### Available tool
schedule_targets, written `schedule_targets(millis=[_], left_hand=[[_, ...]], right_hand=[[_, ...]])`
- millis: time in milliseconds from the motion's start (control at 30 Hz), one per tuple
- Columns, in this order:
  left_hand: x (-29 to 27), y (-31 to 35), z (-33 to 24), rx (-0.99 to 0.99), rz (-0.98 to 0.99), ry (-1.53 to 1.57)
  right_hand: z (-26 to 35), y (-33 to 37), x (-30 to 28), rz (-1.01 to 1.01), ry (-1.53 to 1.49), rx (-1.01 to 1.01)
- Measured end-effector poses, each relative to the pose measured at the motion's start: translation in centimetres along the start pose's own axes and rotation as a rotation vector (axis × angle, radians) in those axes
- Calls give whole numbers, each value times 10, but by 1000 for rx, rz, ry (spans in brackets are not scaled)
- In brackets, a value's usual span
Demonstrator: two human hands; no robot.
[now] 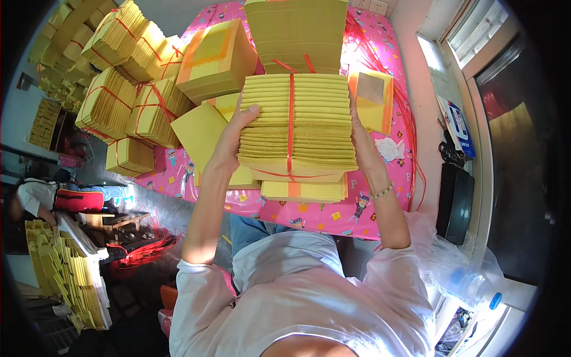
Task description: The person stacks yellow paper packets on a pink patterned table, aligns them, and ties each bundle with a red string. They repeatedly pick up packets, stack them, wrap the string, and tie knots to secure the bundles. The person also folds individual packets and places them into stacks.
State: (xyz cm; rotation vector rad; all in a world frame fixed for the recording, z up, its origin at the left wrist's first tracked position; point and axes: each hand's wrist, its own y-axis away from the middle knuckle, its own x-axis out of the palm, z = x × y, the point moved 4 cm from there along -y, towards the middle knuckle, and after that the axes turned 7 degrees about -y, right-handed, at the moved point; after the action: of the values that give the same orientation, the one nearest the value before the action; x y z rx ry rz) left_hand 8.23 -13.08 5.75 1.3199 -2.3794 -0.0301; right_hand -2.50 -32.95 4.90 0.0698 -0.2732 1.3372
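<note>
Bundle (321, 119) between 2 grips (232, 137) (364, 146)

This looks like a small workshop handling paper goods in bulk: yellow bundles (107, 98) bound with red ties (156, 101) crowd a tabletop under a pink printed cover (327, 224), and more yellow stacks (53, 47) rise at the far left. Loose red strands (404, 110) run down the right side and another heap (144, 253) lies at the left, where another person (38, 196) is near further yellow stock (77, 271).
</note>
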Motion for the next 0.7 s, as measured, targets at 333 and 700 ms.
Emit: schedule_targets(millis=[333, 700], left_hand=[[-5, -3, 1, -56, -21, 84], [26, 24, -29, 127, 199, -44]], right_hand=[[-1, -5, 0, -28, -96, 98], [25, 26, 12, -109, -272, 45]])
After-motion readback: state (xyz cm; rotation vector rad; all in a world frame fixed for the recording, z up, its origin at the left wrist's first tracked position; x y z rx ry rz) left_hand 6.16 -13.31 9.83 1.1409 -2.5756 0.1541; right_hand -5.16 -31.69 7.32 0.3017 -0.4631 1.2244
